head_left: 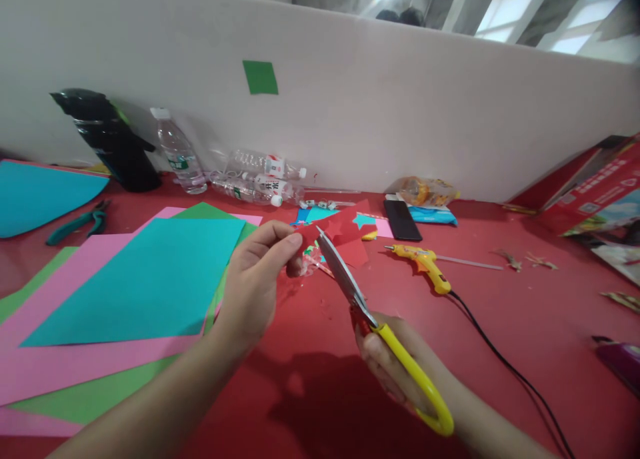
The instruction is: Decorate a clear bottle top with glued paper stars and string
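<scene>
My left hand (pixel 260 265) pinches a piece of red paper (pixel 345 229) between thumb and fingers, above the table. A star-shaped hole in that paper lets blue show through near its right end. My right hand (pixel 395 359) is wrapped round the yellow handle of a pair of scissors (pixel 345 272). Their blades point up and away, with the tips at the red paper beside my left fingertips. Whether the blades are cutting into the paper, I cannot tell. Behind and below the paper lie small coloured scraps (pixel 313 252) and a striped straw, partly hidden.
Coloured paper sheets (pixel 150 279) are stacked at left, near teal pliers (pixel 80 224). A black flask (pixel 113 142) and several plastic bottles (pixel 180 152) line the white partition. To the right lie a phone (pixel 403 219), a yellow glue gun (pixel 425 265) with its cord, and a red box (pixel 595 185).
</scene>
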The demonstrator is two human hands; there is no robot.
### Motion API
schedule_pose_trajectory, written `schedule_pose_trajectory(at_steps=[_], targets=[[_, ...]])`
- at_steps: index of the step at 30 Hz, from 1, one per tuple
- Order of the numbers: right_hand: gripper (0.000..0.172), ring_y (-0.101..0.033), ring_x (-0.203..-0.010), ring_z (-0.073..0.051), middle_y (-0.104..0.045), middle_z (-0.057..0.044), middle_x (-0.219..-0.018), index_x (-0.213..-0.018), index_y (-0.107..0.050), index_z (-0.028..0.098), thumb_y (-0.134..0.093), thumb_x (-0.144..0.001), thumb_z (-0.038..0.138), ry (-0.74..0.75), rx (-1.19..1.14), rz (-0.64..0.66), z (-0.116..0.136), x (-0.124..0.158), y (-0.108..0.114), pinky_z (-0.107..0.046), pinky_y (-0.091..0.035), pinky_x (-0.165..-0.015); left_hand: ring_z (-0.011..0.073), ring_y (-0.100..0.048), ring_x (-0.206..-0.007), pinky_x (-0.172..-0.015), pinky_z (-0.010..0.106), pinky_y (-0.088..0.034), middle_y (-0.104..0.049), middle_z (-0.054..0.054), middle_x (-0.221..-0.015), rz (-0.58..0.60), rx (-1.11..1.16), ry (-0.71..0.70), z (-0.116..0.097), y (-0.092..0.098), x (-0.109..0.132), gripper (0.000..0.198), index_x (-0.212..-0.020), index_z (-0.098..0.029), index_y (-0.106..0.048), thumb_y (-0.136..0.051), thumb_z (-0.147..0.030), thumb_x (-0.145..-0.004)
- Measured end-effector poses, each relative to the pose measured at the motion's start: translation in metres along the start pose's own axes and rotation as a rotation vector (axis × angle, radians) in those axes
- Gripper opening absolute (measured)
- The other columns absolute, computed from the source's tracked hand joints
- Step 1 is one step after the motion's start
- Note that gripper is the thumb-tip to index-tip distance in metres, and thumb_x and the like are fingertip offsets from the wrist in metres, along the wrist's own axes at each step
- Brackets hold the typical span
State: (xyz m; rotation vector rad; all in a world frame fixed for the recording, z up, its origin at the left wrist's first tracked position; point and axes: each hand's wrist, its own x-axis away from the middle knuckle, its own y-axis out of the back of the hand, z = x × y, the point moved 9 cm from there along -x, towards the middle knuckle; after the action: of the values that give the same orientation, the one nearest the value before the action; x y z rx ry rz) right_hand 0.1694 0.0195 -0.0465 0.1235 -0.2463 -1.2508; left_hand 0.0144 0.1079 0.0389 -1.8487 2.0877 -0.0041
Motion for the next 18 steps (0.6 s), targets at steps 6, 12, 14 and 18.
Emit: schedule_pose_trajectory(at_steps=[6, 12, 14, 18], targets=[[0.055, -0.027, -0.043, -0.007, -0.031, 0.008, -0.048, -0.068, -0.036, 0.023, -0.043, -0.082, 0.076, 0.009, -0.023, -0.031, 0.001, -0.001, -0.002, -0.023, -0.021, -0.041, 0.0112, -0.050, -0.060, -0.060, 0.025, -0.041, -0.058, -0.003, -0.063, 0.138, 0.045, 0.077, 0.009, -0.019, 0.006, 0.017, -0.071, -0.020, -0.060, -0.058, -0.024, -0.088], [0.055, -0.028, -0.045, -0.007, -0.031, 0.008, -0.051, -0.068, -0.035, 0.023, -0.043, -0.082, 0.076, -0.013, -0.013, 0.004, 0.002, -0.003, -0.006, -0.023, -0.020, -0.042, 0.0093, -0.050, -0.057, -0.057, 0.022, -0.041, -0.059, -0.004, -0.061, 0.031, 0.114, 0.058, 0.002, -0.012, 0.002, 0.016, -0.071, -0.020, -0.061, -0.058, -0.019, -0.087], [0.055, -0.028, -0.045, -0.007, -0.031, 0.008, -0.051, -0.068, -0.035, 0.023, -0.044, -0.083, 0.075, -0.013, -0.019, 0.021, 0.001, -0.002, -0.006, -0.023, -0.020, -0.042, 0.0091, -0.049, -0.057, -0.057, 0.022, -0.041, -0.058, -0.004, -0.061, 0.027, 0.095, 0.050, 0.001, -0.009, 0.000, 0.018, -0.070, -0.020, -0.061, -0.056, -0.019, -0.088], [0.053, -0.026, -0.044, -0.006, -0.031, 0.009, -0.051, -0.070, -0.035, 0.023, -0.043, -0.085, 0.073, 0.015, -0.023, 0.066, 0.003, 0.000, -0.006, -0.023, -0.021, -0.042, 0.0092, -0.048, -0.057, -0.057, 0.022, -0.040, -0.056, -0.004, -0.060, 0.048, -0.051, -0.037, -0.008, -0.006, -0.002, 0.017, -0.072, -0.021, -0.061, -0.056, -0.017, -0.087]])
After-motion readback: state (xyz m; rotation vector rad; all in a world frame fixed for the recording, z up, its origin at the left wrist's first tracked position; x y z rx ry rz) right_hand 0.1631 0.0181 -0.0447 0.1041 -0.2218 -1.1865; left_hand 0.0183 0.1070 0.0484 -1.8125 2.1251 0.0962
